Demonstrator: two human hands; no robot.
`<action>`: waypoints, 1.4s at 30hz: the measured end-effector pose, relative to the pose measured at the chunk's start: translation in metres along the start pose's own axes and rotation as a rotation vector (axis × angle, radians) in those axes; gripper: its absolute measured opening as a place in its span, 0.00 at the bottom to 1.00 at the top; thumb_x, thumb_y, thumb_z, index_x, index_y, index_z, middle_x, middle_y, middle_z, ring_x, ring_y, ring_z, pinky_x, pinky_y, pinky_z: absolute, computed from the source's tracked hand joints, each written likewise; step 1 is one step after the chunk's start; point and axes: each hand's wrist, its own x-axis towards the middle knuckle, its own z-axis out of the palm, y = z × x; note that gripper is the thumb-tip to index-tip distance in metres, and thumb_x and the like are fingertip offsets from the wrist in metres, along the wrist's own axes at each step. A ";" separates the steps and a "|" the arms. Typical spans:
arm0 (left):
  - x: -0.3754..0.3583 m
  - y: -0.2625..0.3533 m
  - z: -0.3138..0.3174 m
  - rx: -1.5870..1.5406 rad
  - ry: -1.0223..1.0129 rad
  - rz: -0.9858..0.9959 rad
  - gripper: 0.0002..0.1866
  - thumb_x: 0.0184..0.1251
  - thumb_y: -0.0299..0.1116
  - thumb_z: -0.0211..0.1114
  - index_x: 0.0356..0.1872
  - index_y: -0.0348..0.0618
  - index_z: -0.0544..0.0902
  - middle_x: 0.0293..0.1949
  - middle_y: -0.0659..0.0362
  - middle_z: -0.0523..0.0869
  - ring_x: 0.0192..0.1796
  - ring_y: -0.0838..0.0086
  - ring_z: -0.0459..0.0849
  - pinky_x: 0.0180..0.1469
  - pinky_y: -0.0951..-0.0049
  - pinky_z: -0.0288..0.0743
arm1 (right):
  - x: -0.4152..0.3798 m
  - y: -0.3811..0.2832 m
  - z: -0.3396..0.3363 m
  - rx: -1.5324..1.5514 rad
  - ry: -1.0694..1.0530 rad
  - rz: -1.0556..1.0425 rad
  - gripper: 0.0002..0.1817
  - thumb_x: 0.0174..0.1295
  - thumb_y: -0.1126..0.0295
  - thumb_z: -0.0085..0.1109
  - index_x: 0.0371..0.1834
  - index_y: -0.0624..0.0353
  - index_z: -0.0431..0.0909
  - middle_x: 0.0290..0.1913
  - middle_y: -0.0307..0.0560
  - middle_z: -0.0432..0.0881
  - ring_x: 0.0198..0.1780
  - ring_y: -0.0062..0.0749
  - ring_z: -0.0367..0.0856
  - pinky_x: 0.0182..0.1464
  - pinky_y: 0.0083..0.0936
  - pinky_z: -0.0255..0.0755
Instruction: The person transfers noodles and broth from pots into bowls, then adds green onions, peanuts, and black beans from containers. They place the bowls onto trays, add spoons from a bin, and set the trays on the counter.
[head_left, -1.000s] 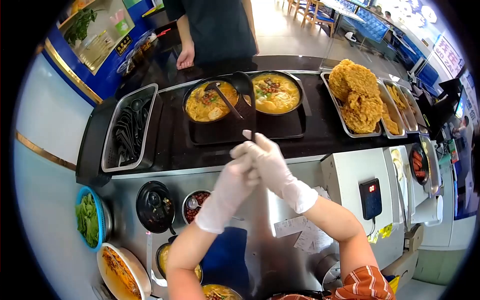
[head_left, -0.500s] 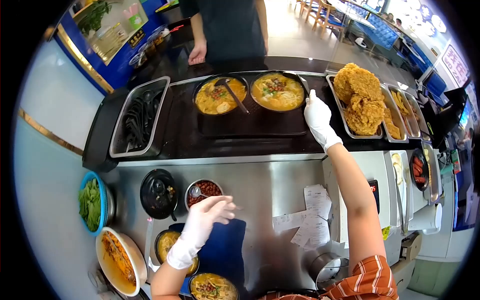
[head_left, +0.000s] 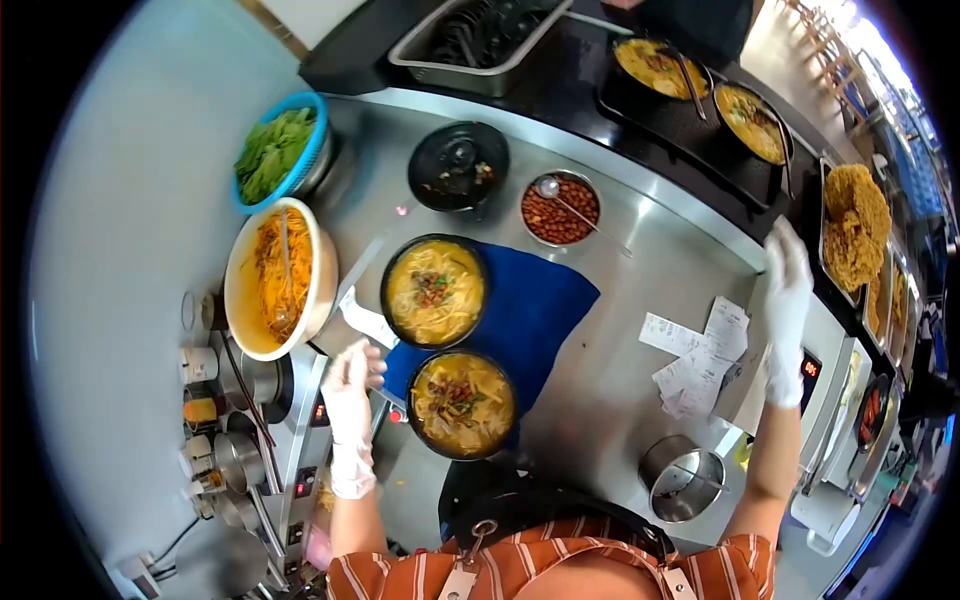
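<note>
My left hand [head_left: 350, 405], in a white glove, is beside two black bowls of noodle soup on a blue cloth [head_left: 550, 300]. Its fingers are slightly curled and hold nothing visible. The upper bowl [head_left: 435, 290] and the lower bowl [head_left: 463, 403] are both full. My gloved right hand [head_left: 787, 290] is raised at the right, fingers extended and empty, below the black counter. Two more soup bowls, one [head_left: 662, 70] on the left and one [head_left: 752, 122] on the right, stand on a black tray [head_left: 650, 115], each with a dark spoon.
Beans [head_left: 560, 208] fill a metal bowl with a spoon. A black dish [head_left: 458, 167], greens [head_left: 275, 155], a white bowl of orange shreds [head_left: 325, 280], receipts [head_left: 700, 360], a metal pot [head_left: 683, 480] and fried chicken [head_left: 855, 228] surround the work area. A person stands across the counter.
The view has swung left and down. My right hand has left the side of the right tray bowl, which now has a spoon in it. My left hand has moved from near the beans to the cloth's left.
</note>
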 end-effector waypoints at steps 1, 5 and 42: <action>-0.007 -0.016 -0.011 -0.025 0.010 -0.005 0.13 0.74 0.33 0.55 0.50 0.37 0.80 0.38 0.59 0.84 0.34 0.78 0.81 0.35 0.80 0.75 | -0.025 -0.010 -0.002 -0.046 -0.142 0.088 0.17 0.67 0.69 0.56 0.56 0.66 0.76 0.55 0.54 0.79 0.59 0.36 0.76 0.63 0.26 0.65; -0.026 -0.050 -0.044 -0.122 0.036 -0.081 0.13 0.74 0.34 0.55 0.49 0.36 0.80 0.37 0.59 0.84 0.33 0.79 0.81 0.34 0.81 0.75 | -0.110 -0.060 0.015 0.301 -0.582 0.234 0.15 0.64 0.72 0.55 0.53 0.66 0.77 0.52 0.56 0.81 0.56 0.39 0.79 0.58 0.29 0.70; 0.481 0.122 0.073 0.832 0.002 1.018 0.32 0.62 0.31 0.62 0.68 0.40 0.65 0.69 0.46 0.64 0.68 0.52 0.65 0.68 0.62 0.62 | 0.058 -0.131 0.154 0.146 -0.284 0.629 0.28 0.66 0.70 0.52 0.69 0.61 0.62 0.31 0.48 0.83 0.28 0.31 0.81 0.34 0.29 0.77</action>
